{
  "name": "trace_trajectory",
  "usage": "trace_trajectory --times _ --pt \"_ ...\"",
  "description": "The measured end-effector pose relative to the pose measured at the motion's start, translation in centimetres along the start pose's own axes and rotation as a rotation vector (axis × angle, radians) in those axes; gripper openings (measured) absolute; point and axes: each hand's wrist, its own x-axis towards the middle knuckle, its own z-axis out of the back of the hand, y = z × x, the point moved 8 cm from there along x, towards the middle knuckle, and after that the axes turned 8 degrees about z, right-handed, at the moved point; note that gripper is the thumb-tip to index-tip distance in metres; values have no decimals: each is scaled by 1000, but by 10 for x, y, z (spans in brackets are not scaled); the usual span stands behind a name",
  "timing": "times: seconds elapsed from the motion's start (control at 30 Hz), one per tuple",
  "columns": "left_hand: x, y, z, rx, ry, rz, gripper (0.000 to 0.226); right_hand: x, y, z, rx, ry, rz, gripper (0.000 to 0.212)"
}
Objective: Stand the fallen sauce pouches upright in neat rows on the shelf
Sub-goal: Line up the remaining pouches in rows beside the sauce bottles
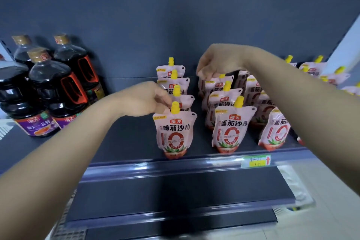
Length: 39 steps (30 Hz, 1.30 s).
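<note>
Left hand [144, 99] pinches the front tomato-sauce pouch [175, 132] at centre; right hand [214, 62] grips a rear pouch [215, 86]. Jostling could domino either row.

From where I stand, each sauce pouch [176, 132] facing out carries a red badge reading 海天, and under it big dark characters, 番茄沙司. Below that sits a large red 0 ring with small writing across it that looks like 零添加; the finer print and the yellow corner strip are too blurred to read. The dark bottles [39, 91] on the left show the same red 海天 badge on a purple label [40, 125], with 一品鲜 in pale characters. The price tag [256, 161] on the shelf rail [155, 167] has a red up-arrow; its figures are unreadable
</note>
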Motion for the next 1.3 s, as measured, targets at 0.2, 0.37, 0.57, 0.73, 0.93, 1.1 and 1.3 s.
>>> trace_trajectory --times 0.2,0.37,0.57,0.73,0.93,1.1,1.3 --pt "-3 -46 10 1 -133 -96 10 -32 -46 -4 -133 239 -164 34" --pt "-1 -79 -9 -34 -183 -141 15 -50 -65 -34 -157 392 -126 41" --pt "27 -113 -57 116 -168 -135 18 -66 -84 -34 -214 250 -14 36" --pt "46 -117 -82 193 -214 -85 13 -94 -119 7 -212 125 -41 17" --pt "53 -118 -91 170 -259 -37 11 -122 -179 -8 -280 256 -165 36" --pt "57 -115 -96 147 -239 22 15 -126 -203 -12 -202 155 -109 34" --pt "61 -114 -97 94 -227 51 12 -125 -209 -9 -257 127 -114 35"
